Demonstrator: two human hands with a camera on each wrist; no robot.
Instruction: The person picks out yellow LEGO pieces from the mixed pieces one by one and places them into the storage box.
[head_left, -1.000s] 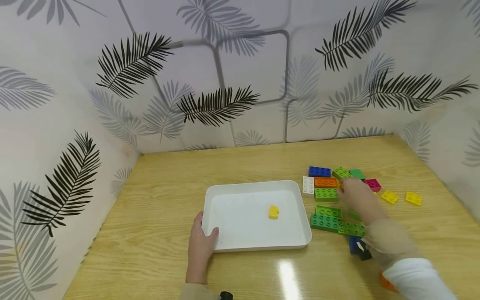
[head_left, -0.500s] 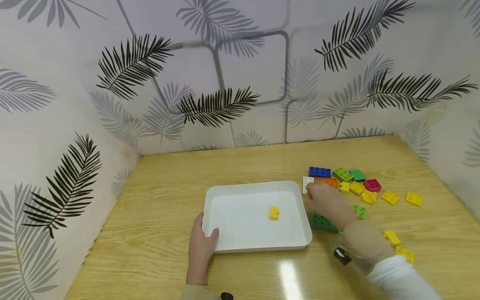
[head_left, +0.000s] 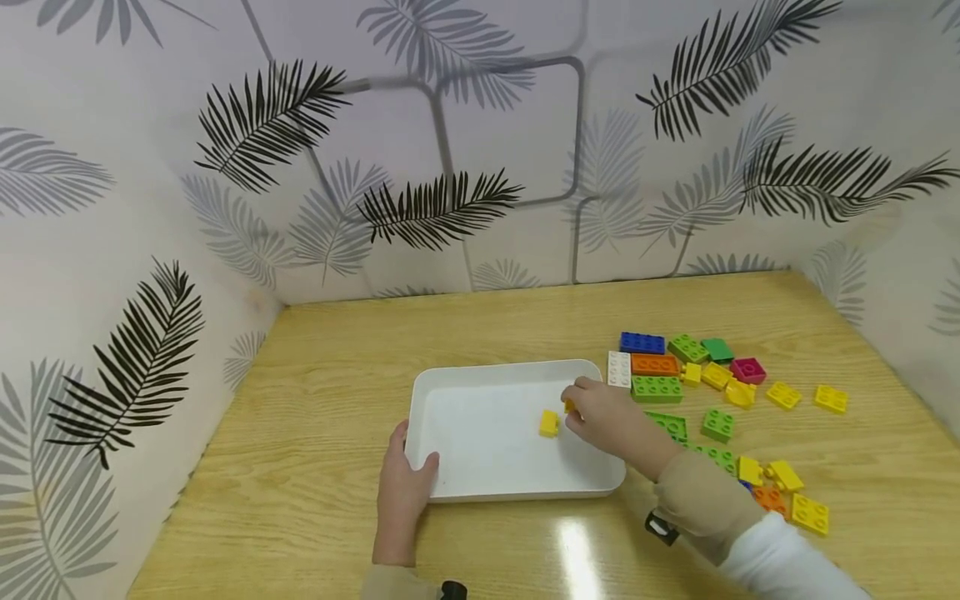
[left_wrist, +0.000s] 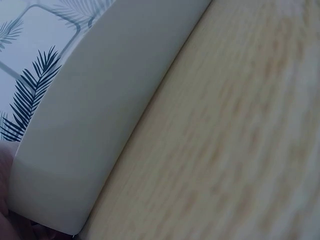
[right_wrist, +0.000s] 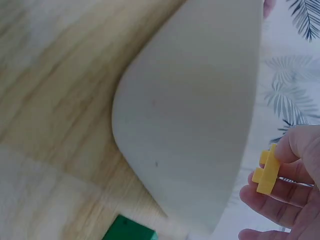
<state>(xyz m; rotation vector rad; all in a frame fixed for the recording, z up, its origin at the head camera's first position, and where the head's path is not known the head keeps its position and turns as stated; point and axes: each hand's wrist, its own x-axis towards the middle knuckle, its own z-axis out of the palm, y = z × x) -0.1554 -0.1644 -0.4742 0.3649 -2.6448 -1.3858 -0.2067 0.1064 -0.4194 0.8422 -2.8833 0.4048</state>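
Observation:
A white tray sits on the table, and a yellow toy brick lies inside it, right of the middle. My left hand grips the tray's left side near the front corner, thumb over the rim. Above the tray's right part, my right hand pinches another yellow toy brick between thumb and fingers; its studs show in the right wrist view. The left wrist view has the tray's outer wall with only a sliver of the hand at its edge.
Right of the tray lie several loose toy bricks: a white one, an orange one, a blue one, a pink one and more in green and yellow. A leaf-patterned wall covering stands behind the wooden table.
My right hand has moved left from the brick pile to above the tray, carrying the yellow toy brick. The left hand stays on the tray.

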